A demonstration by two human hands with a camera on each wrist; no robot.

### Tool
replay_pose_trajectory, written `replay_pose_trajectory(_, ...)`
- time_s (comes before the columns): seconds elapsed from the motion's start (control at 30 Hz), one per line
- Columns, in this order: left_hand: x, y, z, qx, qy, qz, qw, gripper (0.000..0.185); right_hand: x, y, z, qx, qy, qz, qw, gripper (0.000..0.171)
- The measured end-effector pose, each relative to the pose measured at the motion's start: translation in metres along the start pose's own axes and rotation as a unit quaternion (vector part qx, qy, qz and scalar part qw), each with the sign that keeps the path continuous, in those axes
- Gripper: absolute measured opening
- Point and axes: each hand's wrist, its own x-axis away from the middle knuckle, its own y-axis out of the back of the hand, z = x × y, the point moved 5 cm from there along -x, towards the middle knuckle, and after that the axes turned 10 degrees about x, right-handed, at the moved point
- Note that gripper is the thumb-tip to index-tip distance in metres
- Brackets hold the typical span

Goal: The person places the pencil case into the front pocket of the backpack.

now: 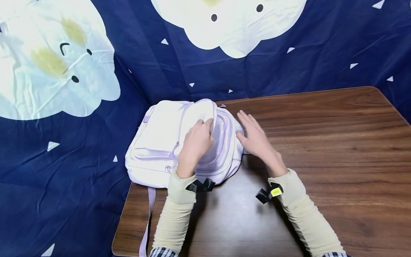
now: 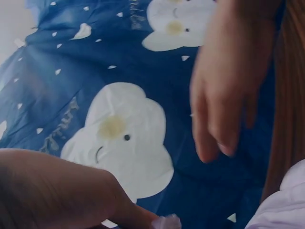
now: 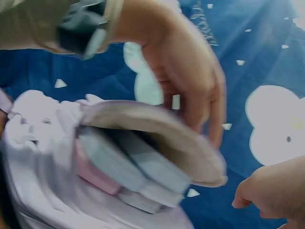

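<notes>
- Your left hand (image 1: 195, 144) was curled round the raised flap (image 1: 202, 113) of the lilac backpack (image 1: 154, 142), holding it open.
- Your right hand (image 1: 255, 137) lay relaxed, fingers straight, against the backpack's right edge on the table (image 1: 337, 142).

Makeshift recording corner, seemingly in a home room rather than a lab or workshop. Dark wood-grain surface (image 1: 321, 150) with rounded corners, set against a draped navy cloth backdrop (image 1: 257, 71) printed with white cartoon cloud faces (image 1: 48, 60) and small white triangles. Creased, loosely hung fabric covering the surroundings completely; walls, floor and other furniture hidden from every view.
</notes>
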Motion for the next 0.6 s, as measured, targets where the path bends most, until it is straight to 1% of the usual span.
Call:
replay_pose_trajectory(0.1,-0.002,-0.012,-0.001,-0.034,0.021,0.022,0.9990,0.040,0.001,0.013,-0.010,0.002,-0.021,-0.006,1.000,0.063)
replay_pose_trajectory(0.2,-0.003,-0.022,-0.002,-0.059,0.037,0.035,0.9970,0.037,0.002,0.022,-0.018,0.005,-0.036,-0.011,0.999,0.064)
replay_pose_trajectory(0.27,-0.004,-0.029,-0.002,-0.073,0.045,0.036,0.9956,0.034,0.004,0.026,-0.023,0.007,-0.046,-0.011,0.999,0.065)
replay_pose_trajectory(0.33,-0.003,-0.034,-0.002,-0.082,0.052,0.030,0.9949,0.030,0.006,0.030,-0.028,0.011,-0.054,-0.010,0.998,0.065)
replay_pose_trajectory(0.4,-0.002,-0.036,-0.005,-0.092,0.057,0.003,0.9941,0.028,0.006,0.033,-0.032,0.015,-0.058,-0.011,0.998,0.064)
replay_pose_trajectory(0.5,-0.001,-0.032,-0.016,-0.108,0.045,-0.065,0.9910,0.034,0.006,0.039,-0.037,0.025,-0.061,-0.017,0.998,0.064)
replay_pose_trajectory(0.53,-0.002,-0.031,-0.022,-0.108,0.034,-0.088,0.9896,0.038,0.006,0.041,-0.039,0.029,-0.064,-0.019,0.997,0.064)
replay_pose_trajectory(0.6,-0.005,-0.030,-0.034,-0.103,-0.004,-0.126,0.9866,0.048,0.005,0.046,-0.043,0.037,-0.069,-0.031,0.996,0.064)
